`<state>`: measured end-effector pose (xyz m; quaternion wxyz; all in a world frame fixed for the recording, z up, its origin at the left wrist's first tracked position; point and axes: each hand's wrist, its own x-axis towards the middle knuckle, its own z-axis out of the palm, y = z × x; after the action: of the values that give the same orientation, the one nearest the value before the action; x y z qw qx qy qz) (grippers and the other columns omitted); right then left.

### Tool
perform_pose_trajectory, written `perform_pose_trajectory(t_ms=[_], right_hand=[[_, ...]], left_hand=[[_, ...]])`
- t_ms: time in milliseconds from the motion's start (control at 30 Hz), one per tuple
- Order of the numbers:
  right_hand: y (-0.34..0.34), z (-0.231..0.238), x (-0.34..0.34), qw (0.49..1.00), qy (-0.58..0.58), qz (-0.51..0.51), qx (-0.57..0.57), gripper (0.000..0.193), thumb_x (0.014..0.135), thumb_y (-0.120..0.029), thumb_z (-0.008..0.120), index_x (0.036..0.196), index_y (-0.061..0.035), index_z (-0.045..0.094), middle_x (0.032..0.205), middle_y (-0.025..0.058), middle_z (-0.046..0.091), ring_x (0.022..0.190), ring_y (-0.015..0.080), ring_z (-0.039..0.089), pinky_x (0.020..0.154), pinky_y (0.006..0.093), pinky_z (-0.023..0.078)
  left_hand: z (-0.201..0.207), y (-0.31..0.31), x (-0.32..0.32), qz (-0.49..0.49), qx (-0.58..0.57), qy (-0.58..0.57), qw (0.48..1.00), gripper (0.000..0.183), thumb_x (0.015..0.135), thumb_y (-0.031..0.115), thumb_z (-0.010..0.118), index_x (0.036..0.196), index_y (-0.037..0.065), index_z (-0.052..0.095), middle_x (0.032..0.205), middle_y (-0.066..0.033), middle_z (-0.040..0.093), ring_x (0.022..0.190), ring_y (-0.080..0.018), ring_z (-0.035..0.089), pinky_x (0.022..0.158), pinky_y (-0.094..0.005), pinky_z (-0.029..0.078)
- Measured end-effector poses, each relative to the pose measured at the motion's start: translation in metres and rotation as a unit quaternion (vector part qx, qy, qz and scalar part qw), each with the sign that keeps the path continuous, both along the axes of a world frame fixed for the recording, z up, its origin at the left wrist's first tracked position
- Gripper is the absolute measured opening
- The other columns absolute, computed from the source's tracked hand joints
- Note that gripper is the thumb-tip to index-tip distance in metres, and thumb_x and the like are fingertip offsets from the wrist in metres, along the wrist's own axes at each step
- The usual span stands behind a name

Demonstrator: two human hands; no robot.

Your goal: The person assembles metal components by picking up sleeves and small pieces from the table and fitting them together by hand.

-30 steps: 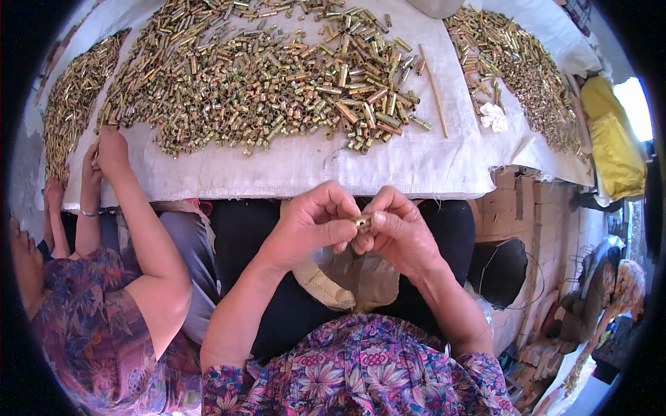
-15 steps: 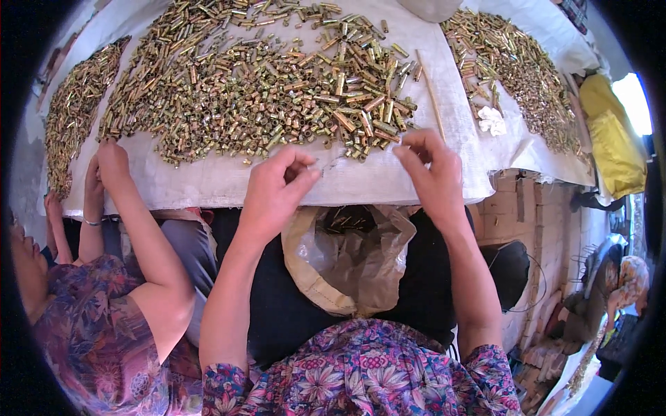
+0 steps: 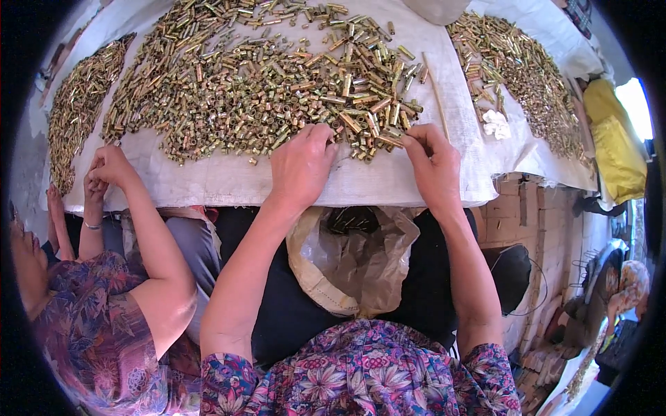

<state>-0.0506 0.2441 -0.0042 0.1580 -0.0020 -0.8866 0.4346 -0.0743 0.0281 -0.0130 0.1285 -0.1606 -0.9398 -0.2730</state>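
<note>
Both my hands have pushed further into the brass pieces (image 3: 277, 90) since half a second ago: left hand (image 3: 300, 165) curled at the heap's near edge, right hand (image 3: 436, 161) fingers seemingly pinched on one piece. Three heaps cover the worktop (image 3: 229, 182); one bag (image 3: 354, 260) below.

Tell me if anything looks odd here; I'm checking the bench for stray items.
Mostly it is brass-coloured metal pieces heaped on the white woven sheet. Two things differ: a thin wooden stick beside the right hand, and a crumpled white scrap among the right-hand pile.
</note>
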Motion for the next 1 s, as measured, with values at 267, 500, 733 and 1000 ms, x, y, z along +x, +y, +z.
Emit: perform_pose_trajectory(t_ms=[267,500,733,1000], right_hand=[[-0.009,0.009,0.05,0.882,-0.18,0.092,-0.426,0.006,0.092,-0.006,0.056,0.093,-0.0007,0.059,0.08,0.0068,0.063,0.068,0.0125,0.061,0.063,0.0253,0.049],[-0.02,0.012,0.065,0.861,-0.189,0.14,-0.452,0.008,0.092,-0.004,0.055,0.097,0.0,0.059,0.081,0.0067,0.064,0.069,0.0122,0.061,0.066,0.0259,0.05],[-0.026,0.018,0.069,0.871,-0.203,0.166,-0.416,0.006,0.09,-0.002,0.055,0.094,0.0002,0.059,0.078,0.0061,0.063,0.069,0.0121,0.06,0.067,0.026,0.049],[-0.021,0.005,0.071,0.824,-0.216,0.186,-0.489,0.005,0.09,-0.002,0.056,0.094,-0.0003,0.058,0.079,0.0078,0.063,0.07,0.015,0.061,0.067,0.0282,0.05]], left_hand=[[0.017,-0.015,0.026,-0.062,0.45,-0.303,0.838,0.008,0.087,0.009,0.06,0.093,0.003,0.059,0.083,-0.005,0.063,0.074,-0.0141,0.062,0.07,-0.0286,0.051],[0.032,-0.014,0.062,-0.092,0.523,-0.376,0.759,0.014,0.089,0.006,0.06,0.102,0.001,0.06,0.084,-0.0053,0.063,0.075,-0.0122,0.061,0.071,-0.027,0.051],[0.029,-0.019,0.067,-0.137,0.526,-0.38,0.748,0.015,0.091,0.013,0.064,0.1,0.002,0.06,0.085,-0.002,0.064,0.073,-0.0079,0.062,0.068,-0.022,0.051],[0.026,-0.017,0.069,-0.132,0.565,-0.41,0.703,0.018,0.088,0.015,0.068,0.095,0.001,0.059,0.078,-0.0057,0.063,0.067,-0.0128,0.061,0.063,-0.0253,0.05]])
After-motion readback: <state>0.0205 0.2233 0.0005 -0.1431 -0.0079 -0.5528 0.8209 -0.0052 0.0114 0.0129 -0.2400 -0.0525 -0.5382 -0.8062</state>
